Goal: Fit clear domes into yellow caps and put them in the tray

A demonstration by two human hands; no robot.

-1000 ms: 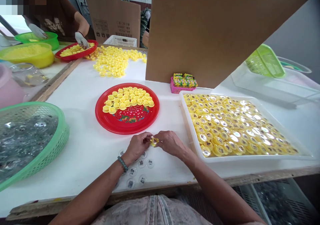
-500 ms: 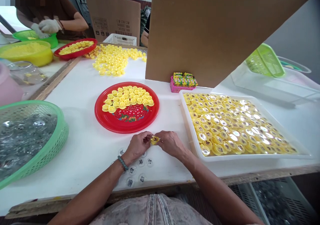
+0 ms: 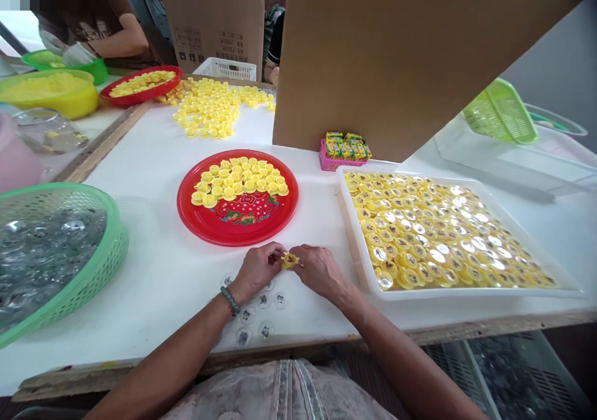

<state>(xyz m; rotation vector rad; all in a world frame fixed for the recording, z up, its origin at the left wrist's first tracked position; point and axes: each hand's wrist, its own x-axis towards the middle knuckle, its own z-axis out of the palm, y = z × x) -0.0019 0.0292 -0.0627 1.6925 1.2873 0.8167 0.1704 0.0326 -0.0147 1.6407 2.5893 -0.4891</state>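
My left hand [image 3: 257, 269] and my right hand [image 3: 318, 269] meet near the table's front edge, both pinching one small yellow cap [image 3: 289, 260] between their fingertips. Several clear round lids [image 3: 263, 314] lie on the white table just below my left wrist. A red plate [image 3: 237, 221] with several yellow caps in rows sits right behind my hands. To the right, a white tray [image 3: 359, 252] is packed with several yellow caps closed with clear lids.
A green basket [image 3: 88, 277] of clear lids stands at the left. A big cardboard sheet [image 3: 396, 53] leans behind the tray, with a small pink basket [image 3: 333, 162] at its foot. Loose yellow caps [image 3: 209, 109] lie farther back. A gloved person [image 3: 79, 53] works at the far left.
My hands have stayed together on the yellow cap, barely shifting. The person at the far left has pulled their gloved hands from the far red plate toward the green bowl.
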